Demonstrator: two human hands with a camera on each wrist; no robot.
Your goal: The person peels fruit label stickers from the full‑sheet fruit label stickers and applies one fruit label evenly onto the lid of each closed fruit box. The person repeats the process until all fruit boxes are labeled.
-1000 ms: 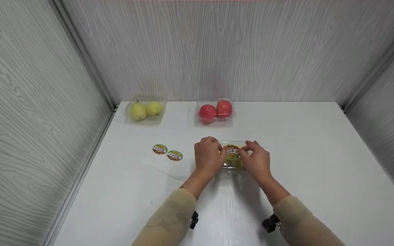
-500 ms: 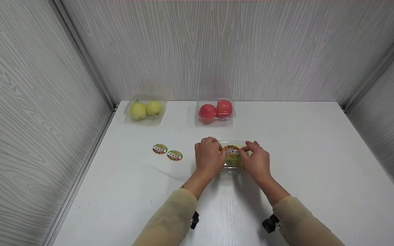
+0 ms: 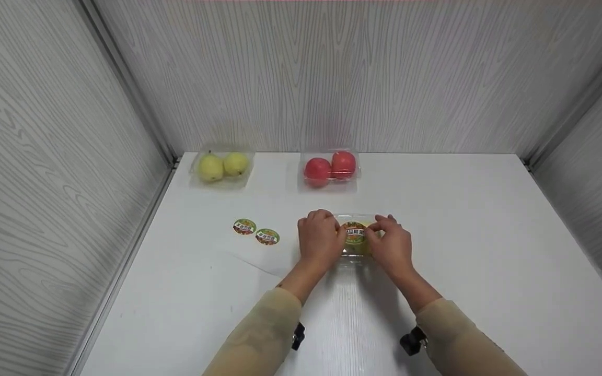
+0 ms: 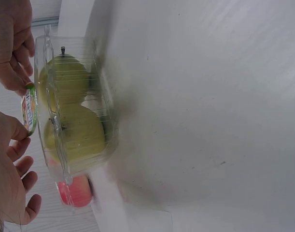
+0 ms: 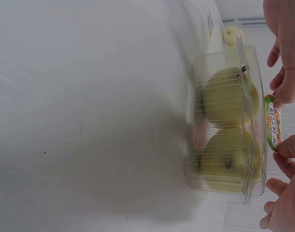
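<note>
An oval fruit sticker (image 3: 355, 233) with green edges and white lettering is pinched at its two ends by my hands. My left hand (image 3: 320, 237) holds its left end between thumb and index finger, and my right hand (image 3: 392, 244) its right end. Directly beneath stands a closed clear plastic clamshell box (image 4: 75, 166). Two yellow-green pears (image 5: 227, 99) lie inside it. Both wrist views show the sticker level, very close over the lid; whether it touches the lid I cannot tell. The other fingers of both hands are loosely bent. From the head view, the hands hide both ends of the box.
Two more oval stickers (image 3: 256, 232) lie to the left on a pale backing sheet (image 3: 243, 253). At the back stand a clear box with two pears (image 3: 211, 167) and another with two red apples (image 3: 317, 170). Grey wood-grain panels (image 3: 301, 78) wall in the white table (image 3: 463, 235).
</note>
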